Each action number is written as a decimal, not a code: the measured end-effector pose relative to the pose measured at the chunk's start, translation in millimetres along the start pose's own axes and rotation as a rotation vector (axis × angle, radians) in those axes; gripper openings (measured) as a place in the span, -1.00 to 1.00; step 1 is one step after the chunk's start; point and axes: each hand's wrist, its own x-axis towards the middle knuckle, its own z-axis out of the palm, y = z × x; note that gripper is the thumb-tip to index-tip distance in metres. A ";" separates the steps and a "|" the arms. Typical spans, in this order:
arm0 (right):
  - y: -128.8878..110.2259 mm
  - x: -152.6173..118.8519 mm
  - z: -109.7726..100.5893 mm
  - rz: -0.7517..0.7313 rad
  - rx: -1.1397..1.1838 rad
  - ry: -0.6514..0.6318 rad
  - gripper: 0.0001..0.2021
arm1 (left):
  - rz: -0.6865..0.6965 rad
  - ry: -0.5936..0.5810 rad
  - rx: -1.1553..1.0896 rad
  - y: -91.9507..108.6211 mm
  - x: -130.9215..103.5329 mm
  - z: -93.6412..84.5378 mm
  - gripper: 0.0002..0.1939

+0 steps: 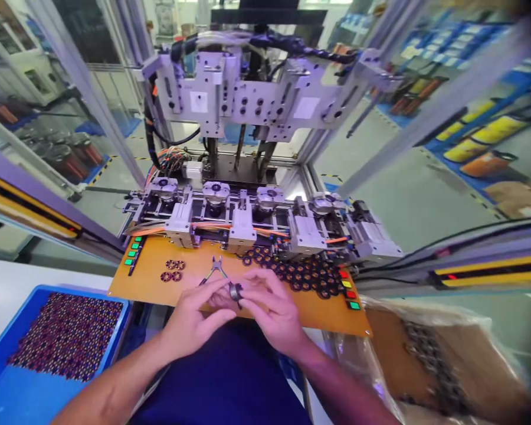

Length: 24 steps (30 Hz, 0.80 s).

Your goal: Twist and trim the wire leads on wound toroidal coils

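Observation:
My right hand [277, 313] pinches a small round metal part [235, 291] with a dark end between thumb and fingers, above the orange work plate [148, 277]. My left hand [190, 324] is beside it, fingers stretched toward the part and thumb held apart. Whether its fingertips touch the part is hard to tell. A pair of cutting pliers [216, 265] lies on the plate just beyond my left hand, jaws pointing away, its handles partly hidden by my fingers. Several dark rings [171, 276] lie to the left, and a large group of similar rings [303, 274] lies to the right.
A machine with several clamping stations [241, 230] runs along the plate's far edge. Green buttons [131, 255] sit at left, coloured buttons [346, 284] at right. A blue tray [35, 389] of small rings stands left; a plastic-lined box [389, 360] with metal parts stands right.

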 end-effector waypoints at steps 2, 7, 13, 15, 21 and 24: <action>-24.0 3.8 1.4 -0.005 0.189 0.012 -0.85 | 0.018 0.045 -0.026 6.3 1.1 -1.3 -0.63; -41.5 17.9 11.1 0.131 0.560 -0.073 -0.82 | 0.095 0.161 -0.017 10.9 -2.1 -11.0 -0.67; -34.9 25.9 17.1 0.282 0.698 -0.149 -0.90 | 0.159 0.232 0.019 4.1 1.9 -13.0 -0.65; -32.1 27.8 18.7 0.283 0.694 -0.138 -0.89 | 0.144 0.243 0.030 2.7 4.1 -12.1 -0.60; -30.5 32.9 24.3 0.246 0.725 -0.153 -0.89 | 0.145 0.244 0.077 0.6 9.3 -11.9 -0.61; -27.9 46.3 13.1 0.212 0.636 -0.143 -0.87 | 0.101 0.256 0.114 -6.1 4.1 -15.9 -0.50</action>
